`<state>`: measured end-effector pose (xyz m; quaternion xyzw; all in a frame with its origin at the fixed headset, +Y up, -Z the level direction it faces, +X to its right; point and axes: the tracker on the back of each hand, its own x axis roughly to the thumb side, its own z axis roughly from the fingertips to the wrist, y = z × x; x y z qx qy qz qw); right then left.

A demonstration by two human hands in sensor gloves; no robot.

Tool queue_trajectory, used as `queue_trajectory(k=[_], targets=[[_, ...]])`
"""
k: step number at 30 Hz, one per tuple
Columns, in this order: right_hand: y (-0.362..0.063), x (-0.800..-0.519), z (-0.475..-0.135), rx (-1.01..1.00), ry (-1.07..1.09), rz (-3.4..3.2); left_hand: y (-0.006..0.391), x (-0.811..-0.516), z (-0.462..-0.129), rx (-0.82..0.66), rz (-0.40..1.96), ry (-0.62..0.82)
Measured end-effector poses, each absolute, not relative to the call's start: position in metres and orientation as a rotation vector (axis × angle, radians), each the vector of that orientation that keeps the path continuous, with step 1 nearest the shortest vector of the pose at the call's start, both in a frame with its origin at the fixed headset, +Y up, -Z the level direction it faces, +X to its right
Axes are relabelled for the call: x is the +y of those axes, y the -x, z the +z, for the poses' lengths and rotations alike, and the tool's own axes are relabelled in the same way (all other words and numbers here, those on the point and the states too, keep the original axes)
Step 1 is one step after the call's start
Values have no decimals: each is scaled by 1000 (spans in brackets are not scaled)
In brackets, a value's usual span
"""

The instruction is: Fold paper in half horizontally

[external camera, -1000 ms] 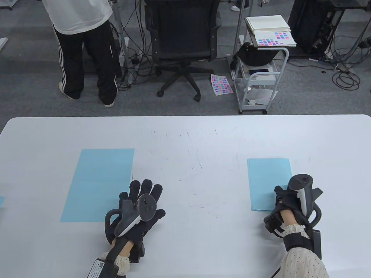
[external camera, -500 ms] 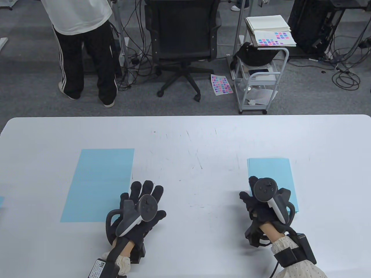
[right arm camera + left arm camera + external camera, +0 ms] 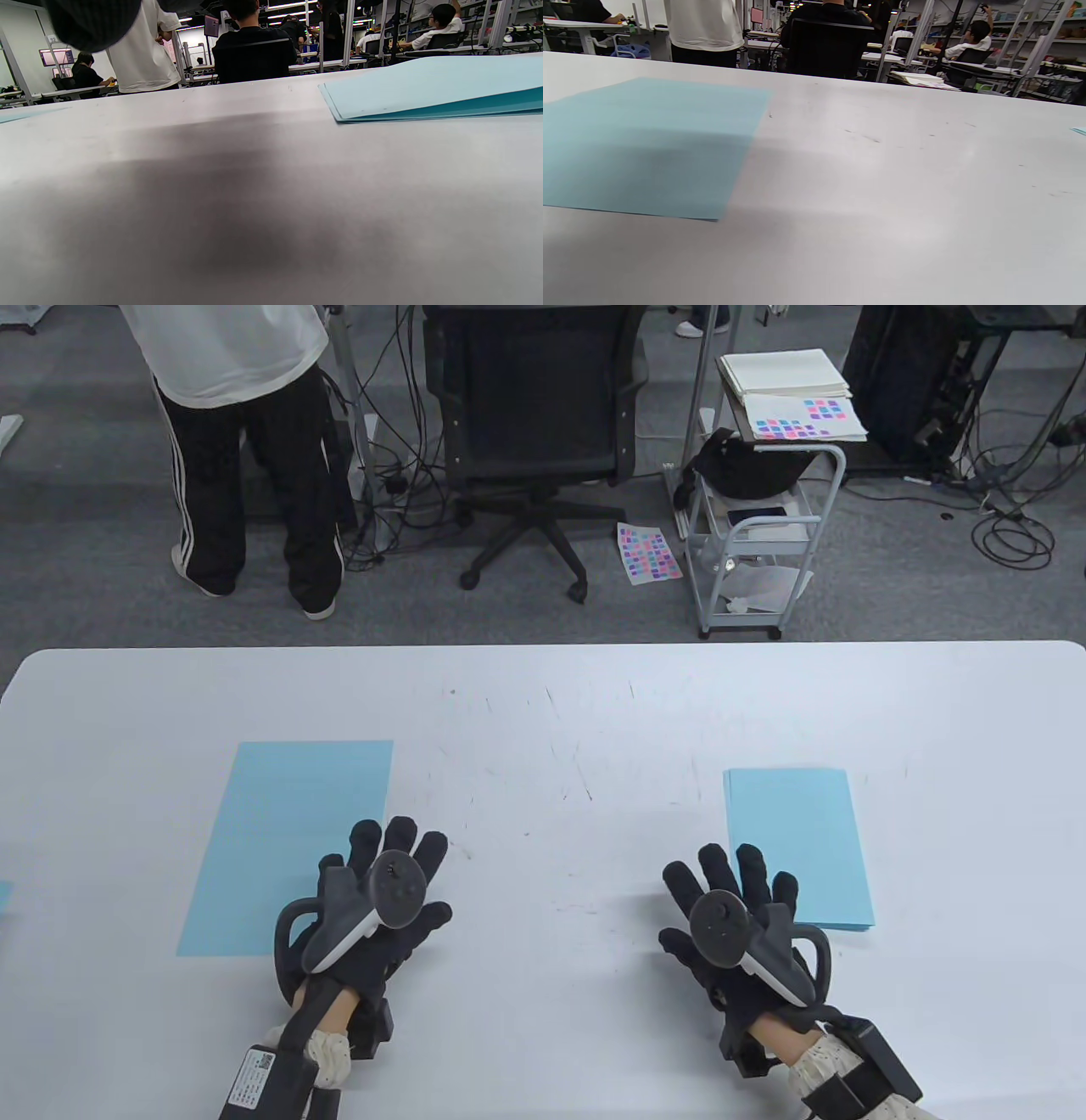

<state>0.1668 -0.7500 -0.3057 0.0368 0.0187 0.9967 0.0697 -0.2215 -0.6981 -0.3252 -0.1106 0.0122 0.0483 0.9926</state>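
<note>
A flat light-blue sheet of paper point(image 3: 288, 831) point(image 3: 645, 140) lies on the left of the white table point(image 3: 551, 729). A stack of folded light-blue paper point(image 3: 797, 840) point(image 3: 428, 84) lies on the right. My left hand point(image 3: 386, 857) hovers over the sheet's near right corner, fingers spread and straight, holding nothing. My right hand point(image 3: 730, 874) sits just left of the folded stack, fingers spread, its outer fingers over the stack's near left edge, holding nothing. One dark fingertip point(image 3: 91, 21) shows at the top left of the right wrist view.
Another blue scrap point(image 3: 4, 895) peeks in at the table's left edge. Beyond the far edge stand a person point(image 3: 246, 449), an office chair point(image 3: 534, 432) and a wheeled cart point(image 3: 764, 517) with papers.
My right hand has left the folded stack, slid left and opened its fingers flat. My left hand shifted slightly left and away, over the flat sheet's corner.
</note>
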Motion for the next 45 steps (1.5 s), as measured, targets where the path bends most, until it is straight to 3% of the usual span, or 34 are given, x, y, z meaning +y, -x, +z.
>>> queue_trajectory(k=[11, 18, 32, 45], targets=[[-162, -754, -305, 89, -155, 3010, 319, -731, -354, 240, 38, 388], [-162, -754, -304, 105, -165, 3011, 341, -763, -360, 293, 23, 519], [-161, -755, -302, 124, -197, 3015, 320, -778, -356, 254, 13, 573], [-159, -751, -300, 127, -226, 2995, 245, -775, -341, 186, -90, 529]])
